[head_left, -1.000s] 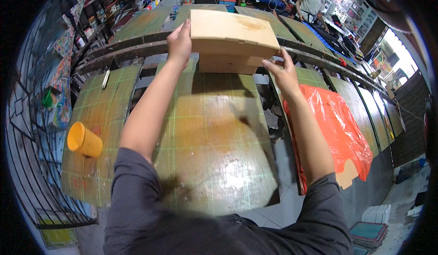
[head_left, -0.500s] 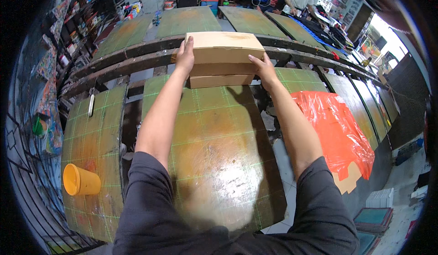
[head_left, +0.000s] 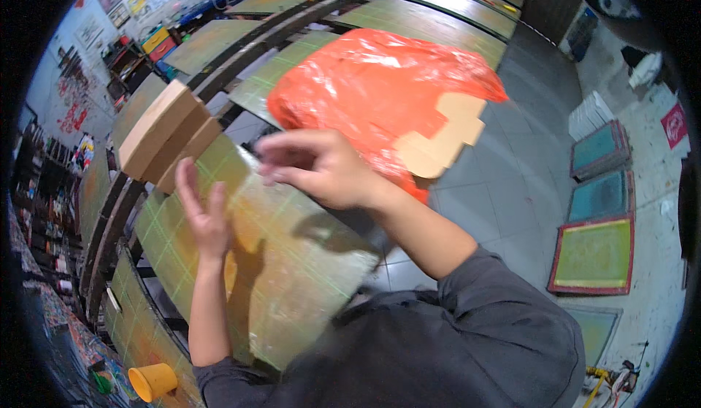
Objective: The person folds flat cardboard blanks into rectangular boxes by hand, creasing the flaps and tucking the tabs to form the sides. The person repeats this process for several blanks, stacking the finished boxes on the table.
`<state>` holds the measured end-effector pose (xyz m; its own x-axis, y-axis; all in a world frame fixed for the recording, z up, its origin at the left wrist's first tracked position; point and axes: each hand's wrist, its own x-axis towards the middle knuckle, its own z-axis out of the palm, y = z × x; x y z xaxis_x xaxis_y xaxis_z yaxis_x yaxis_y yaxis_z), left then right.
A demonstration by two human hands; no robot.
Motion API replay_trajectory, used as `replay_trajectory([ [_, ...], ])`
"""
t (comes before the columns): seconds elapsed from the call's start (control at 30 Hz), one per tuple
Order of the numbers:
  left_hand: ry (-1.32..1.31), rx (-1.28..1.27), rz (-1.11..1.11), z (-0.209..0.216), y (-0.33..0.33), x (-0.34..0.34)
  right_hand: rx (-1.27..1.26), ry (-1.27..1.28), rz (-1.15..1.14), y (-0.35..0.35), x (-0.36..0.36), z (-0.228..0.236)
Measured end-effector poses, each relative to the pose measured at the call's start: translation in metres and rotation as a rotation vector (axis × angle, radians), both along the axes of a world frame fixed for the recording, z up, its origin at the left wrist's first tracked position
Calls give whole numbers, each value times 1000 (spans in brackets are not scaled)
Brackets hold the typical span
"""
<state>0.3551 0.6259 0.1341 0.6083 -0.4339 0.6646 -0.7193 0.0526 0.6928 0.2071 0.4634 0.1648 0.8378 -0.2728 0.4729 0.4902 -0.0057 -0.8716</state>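
Observation:
A stack of brown cardboard boxes (head_left: 164, 138) sits at the far end of the board (head_left: 292, 276) in front of me. My left hand (head_left: 208, 218) is raised over that board, just short of the boxes, its fingers apart and holding nothing. Nearer the orange plastic bag (head_left: 343, 79), my right hand (head_left: 321, 167) hangs in the air with fingers loosely curled and a gap between thumb and fingers. It is slightly blurred, and nothing shows in it. Flat, die-cut cardboard (head_left: 438, 141) sticks out of the bag's near side.
A yellow bucket (head_left: 153, 382) and a small pale stick (head_left: 114, 300) are on the left board. Dark rails (head_left: 212, 79) run behind the boards. Framed screens (head_left: 593, 256) lean against the right wall, beside grey floor tiles (head_left: 504, 189).
Both hands have let go of the boxes and drawn back, the right one toward the orange bag. My view has swung to the right, bringing the bag to the middle.

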Motion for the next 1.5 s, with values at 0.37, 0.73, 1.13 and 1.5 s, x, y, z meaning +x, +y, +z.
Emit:
replay_trajectory([
  [0.37,-707,651,-122,-44,-206,-215,146,217,-886,-100,-336,-53],
  [0.73,-54,519,28,-23,-206,-234,333,268,-1068,-121,-490,-73],
  [1.13,-659,504,54,-65,-210,-227,265,373,-635,-177,-415,-76],
  [1.5,-509,882,88,-56,-284,-256,140,518,-341,-291,-357,-78],
])
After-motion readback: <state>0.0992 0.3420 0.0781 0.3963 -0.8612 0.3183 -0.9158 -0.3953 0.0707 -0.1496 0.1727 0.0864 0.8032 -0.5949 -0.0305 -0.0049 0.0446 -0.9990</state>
